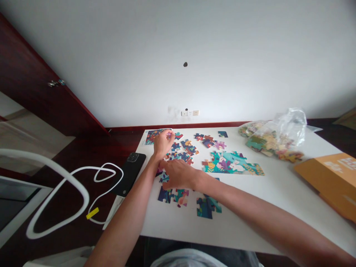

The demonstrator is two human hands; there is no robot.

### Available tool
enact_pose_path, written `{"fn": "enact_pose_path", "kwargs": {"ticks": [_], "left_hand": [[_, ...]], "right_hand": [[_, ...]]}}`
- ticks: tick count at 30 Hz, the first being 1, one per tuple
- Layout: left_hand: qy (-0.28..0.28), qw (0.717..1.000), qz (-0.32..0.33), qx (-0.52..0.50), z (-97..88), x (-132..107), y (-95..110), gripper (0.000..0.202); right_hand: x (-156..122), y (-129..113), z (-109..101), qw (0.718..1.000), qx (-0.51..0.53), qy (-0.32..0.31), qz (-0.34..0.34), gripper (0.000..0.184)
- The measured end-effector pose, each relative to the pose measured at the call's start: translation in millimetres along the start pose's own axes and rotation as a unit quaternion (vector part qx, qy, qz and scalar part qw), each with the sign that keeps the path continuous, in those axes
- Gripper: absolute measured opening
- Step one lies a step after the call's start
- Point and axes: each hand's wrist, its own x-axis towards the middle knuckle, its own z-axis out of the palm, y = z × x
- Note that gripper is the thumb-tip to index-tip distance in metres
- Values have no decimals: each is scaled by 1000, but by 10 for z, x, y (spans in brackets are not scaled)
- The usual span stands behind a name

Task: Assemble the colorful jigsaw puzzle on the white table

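Observation:
My left hand (163, 142) is over the far left of the white table, next to a picture sheet (151, 136). Its fingers are curled together, and whatever is between them is hidden. Just nearer, my right hand (179, 173) lies low over loose jigsaw pieces (190, 148), with thumb and index finger apart and fingertips among the pieces. A joined puzzle strip (233, 163) with two white rabbits lies to the right. Closer to me are joined dark pieces (205, 207) and pink-and-blue pieces (180, 197). More pieces (208, 141) are scattered farther back.
A clear plastic bag of puzzle pieces (274, 142) sits at the back right, with an orange box (330, 178) nearer. On the left edge lies a black phone (130, 174) beside a looping white cable (83, 193). A wall with sockets (190, 113) stands behind the table.

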Motion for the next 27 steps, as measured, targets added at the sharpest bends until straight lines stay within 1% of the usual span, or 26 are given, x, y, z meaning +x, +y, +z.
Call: {"fn": "enact_pose_path", "kwargs": {"ticks": [2,4,6,8,10,12,13,15,17,18,22,23,25,27], "left_hand": [[0,1000,-2,-1,-3,4,-7,19],[5,1000,0,-3,-6,7,-9,19],[11,1000,5,-3,-5,8,-2,20],[0,1000,11,-7,1,7,13,21],[-32,999,15,-8,14,2,37,22],[-74,997,24,3,29,-10,70,22],[-98,995,34,12,36,-19,89,21],[-143,988,58,23,51,-40,132,21],[-181,980,80,23,64,-62,178,22],[-193,977,85,23,71,-71,200,22],[-213,971,100,37,87,-101,285,20],[-220,969,107,38,87,-109,308,19],[-238,963,125,31,80,-129,361,18],[-253,957,143,20,71,-156,426,17]], "right_hand": [[-32,59,-124,998,54,-21,-19,52],[-84,150,-282,996,72,-50,-22,55],[-145,273,-448,997,40,-67,-6,56],[-197,418,-580,997,-31,-66,34,52],[-227,569,-645,988,-100,-81,90,47],[-234,704,-638,974,-141,-116,134,43],[-231,759,-618,970,-149,-132,142,43],[-221,833,-574,970,-139,-147,134,46],[-219,865,-561,977,-115,-138,116,44],[-226,873,-576,980,-108,-127,110,41],[-326,953,-768,986,-103,-68,109,25],[-367,1002,-829,987,-95,-59,117,25],[-464,1135,-927,987,-73,-44,139,29],[-580,1299,-954,986,-61,-25,155,34]]}}
